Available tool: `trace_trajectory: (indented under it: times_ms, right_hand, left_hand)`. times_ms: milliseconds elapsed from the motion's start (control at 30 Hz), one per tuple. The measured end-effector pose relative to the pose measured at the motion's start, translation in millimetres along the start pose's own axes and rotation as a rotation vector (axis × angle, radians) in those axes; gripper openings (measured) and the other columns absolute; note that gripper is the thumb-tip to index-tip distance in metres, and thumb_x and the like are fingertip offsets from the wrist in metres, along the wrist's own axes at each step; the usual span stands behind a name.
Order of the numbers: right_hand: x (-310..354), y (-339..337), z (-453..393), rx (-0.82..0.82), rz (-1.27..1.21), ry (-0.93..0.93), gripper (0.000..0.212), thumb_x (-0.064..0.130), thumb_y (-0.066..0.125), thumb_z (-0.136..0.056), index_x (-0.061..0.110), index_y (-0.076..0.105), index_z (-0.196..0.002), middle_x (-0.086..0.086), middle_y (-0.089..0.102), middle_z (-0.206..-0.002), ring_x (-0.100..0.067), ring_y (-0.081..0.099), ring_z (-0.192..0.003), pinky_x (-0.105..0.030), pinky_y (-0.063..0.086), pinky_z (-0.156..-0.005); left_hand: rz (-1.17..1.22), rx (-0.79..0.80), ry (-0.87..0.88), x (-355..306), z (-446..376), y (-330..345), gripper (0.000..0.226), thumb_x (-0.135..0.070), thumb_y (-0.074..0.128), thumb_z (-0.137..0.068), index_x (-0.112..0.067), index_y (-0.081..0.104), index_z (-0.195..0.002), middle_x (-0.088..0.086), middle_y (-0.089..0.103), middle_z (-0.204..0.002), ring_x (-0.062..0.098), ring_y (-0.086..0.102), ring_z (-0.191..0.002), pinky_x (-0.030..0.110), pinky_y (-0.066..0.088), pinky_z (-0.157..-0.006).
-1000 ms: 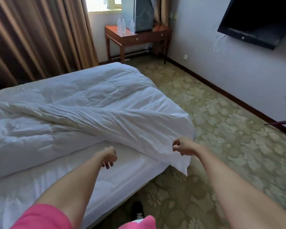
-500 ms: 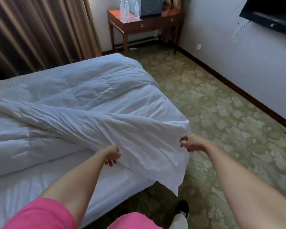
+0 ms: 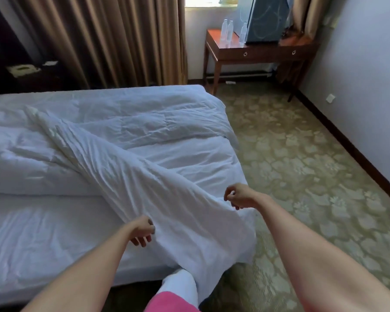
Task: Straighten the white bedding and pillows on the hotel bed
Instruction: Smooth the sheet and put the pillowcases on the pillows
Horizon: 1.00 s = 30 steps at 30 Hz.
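Note:
A crumpled white duvet (image 3: 144, 122) lies across the hotel bed, and a twisted strip of it runs from the upper left down to its corner (image 3: 212, 239), which hangs over the bed's near edge. My left hand (image 3: 142, 231) is closed on the strip's near edge. On the far edge of the same corner, my right hand (image 3: 234, 195) pinches the fabric. A thick fold of duvet (image 3: 25, 174) bulges at the left. The bare white sheet (image 3: 45, 235) shows in front. No pillow is in view.
Patterned green carpet (image 3: 302, 167) fills the floor right of the bed, up to a grey wall (image 3: 358, 64). A wooden desk (image 3: 257, 52) with water bottles (image 3: 227, 30) stands at the back. Brown curtains (image 3: 99, 41) hang behind the bed. My white-socked foot (image 3: 180, 287) is below the hanging corner.
Both hands have drawn the duvet corner toward me and lower, so it now hangs over the near edge of the bed. The strip looks more stretched and twisted.

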State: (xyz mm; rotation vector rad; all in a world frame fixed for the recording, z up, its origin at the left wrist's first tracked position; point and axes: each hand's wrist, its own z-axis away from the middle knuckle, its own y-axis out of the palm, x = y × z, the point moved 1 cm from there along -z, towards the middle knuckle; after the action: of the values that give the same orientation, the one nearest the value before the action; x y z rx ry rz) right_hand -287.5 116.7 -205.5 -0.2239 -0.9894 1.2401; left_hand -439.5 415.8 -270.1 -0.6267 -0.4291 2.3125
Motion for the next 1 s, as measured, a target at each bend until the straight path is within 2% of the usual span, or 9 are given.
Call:
trace_trajectory:
  times_ms: [100, 267, 367, 433, 533, 633, 833, 1000]
  right_hand:
    - [-0.8, -31.4, -20.3, 0.018, 0.012, -0.069, 0.02, 0.008, 0.046, -0.092, 0.009, 0.066, -0.091, -0.007, 0.061, -0.069, -0.016, 0.058, -0.054, -0.024, 0.045, -0.051]
    - [-24.5, -91.4, -49.1, -0.033, -0.02, -0.06, 0.022, 0.006, 0.043, -0.095, 0.007, 0.065, -0.096, -0.008, 0.06, -0.072, -0.016, 0.057, -0.056, -0.022, 0.045, -0.052]
    - [-52.5, -133.1, -51.8, 0.0, 0.007, -0.013, 0.024, 0.007, 0.043, -0.095, 0.004, 0.066, -0.1, -0.008, 0.061, -0.069, -0.016, 0.057, -0.056, -0.025, 0.045, -0.053]
    - [-75.5, -166.4, -57.9, -0.03, 0.036, 0.042, 0.022, 0.007, 0.045, -0.095, 0.007, 0.066, -0.094, -0.007, 0.063, -0.07, -0.017, 0.059, -0.056, -0.025, 0.046, -0.051]
    - [-105.1, -207.3, -74.0, -0.187, 0.048, 0.089, 0.024, 0.005, 0.046, -0.094, 0.009, 0.068, -0.086, -0.009, 0.066, -0.071, -0.018, 0.061, -0.057, -0.028, 0.052, -0.055]
    - [-110.8, -224.3, -93.9, -0.115, 0.062, 0.085, 0.025, 0.005, 0.045, -0.093, 0.009, 0.068, -0.089, -0.007, 0.068, -0.07, -0.017, 0.061, -0.057, -0.028, 0.051, -0.053]
    - [-76.8, -219.7, -166.3, 0.072, 0.164, -0.106, 0.022, 0.006, 0.045, -0.094, 0.008, 0.067, -0.095, -0.007, 0.065, -0.071, -0.017, 0.059, -0.057, -0.026, 0.047, -0.053]
    - [-51.1, -199.2, -204.5, 0.258, 0.308, -0.324, 0.02, 0.008, 0.047, -0.094, 0.012, 0.065, -0.087, -0.008, 0.065, -0.069, -0.015, 0.059, -0.051, -0.02, 0.044, -0.044]
  left_hand:
    - [0.018, -0.064, -0.031, -27.2, -8.3, -18.8, 0.015, -0.012, 0.042, -0.095, -0.009, 0.055, -0.101, 0.004, 0.066, -0.081, 0.018, 0.063, -0.059, 0.022, 0.045, -0.054]
    - [0.016, -0.173, 0.017, -92.3, -45.2, -50.7, 0.013, -0.012, 0.044, -0.093, -0.007, 0.057, -0.094, 0.008, 0.068, -0.085, 0.02, 0.064, -0.059, 0.021, 0.045, -0.053]
    - [-0.027, -0.153, 0.049, -149.4, -63.0, -54.2, 0.015, -0.011, 0.043, -0.091, -0.008, 0.057, -0.092, 0.009, 0.07, -0.086, 0.019, 0.064, -0.058, 0.023, 0.048, -0.055]
    - [-0.081, -0.15, 0.094, -189.5, -78.9, -55.7, 0.017, -0.011, 0.042, -0.09, -0.008, 0.059, -0.092, 0.008, 0.072, -0.085, 0.02, 0.066, -0.058, 0.026, 0.051, -0.057]
    - [-0.07, -0.196, 0.162, -240.8, -90.3, -65.2, 0.023, -0.011, 0.042, -0.09, -0.005, 0.063, -0.096, 0.007, 0.074, -0.085, 0.02, 0.067, -0.058, 0.025, 0.05, -0.055]
    - [-0.037, -0.211, 0.178, -265.0, -95.1, -71.1, 0.027, -0.012, 0.042, -0.09, -0.002, 0.064, -0.101, 0.007, 0.074, -0.085, 0.018, 0.066, -0.058, 0.024, 0.047, -0.054]
    - [0.202, -0.277, -0.038, -240.1, -98.6, -58.7, 0.021, -0.012, 0.043, -0.093, -0.003, 0.06, -0.1, 0.011, 0.071, -0.087, 0.025, 0.065, -0.064, 0.025, 0.046, -0.055]
    - [0.427, -0.336, -0.315, -210.9, -73.6, 1.4, 0.003, -0.012, 0.045, -0.094, -0.011, 0.047, -0.092, 0.012, 0.065, -0.084, 0.026, 0.061, -0.063, 0.023, 0.041, -0.052]
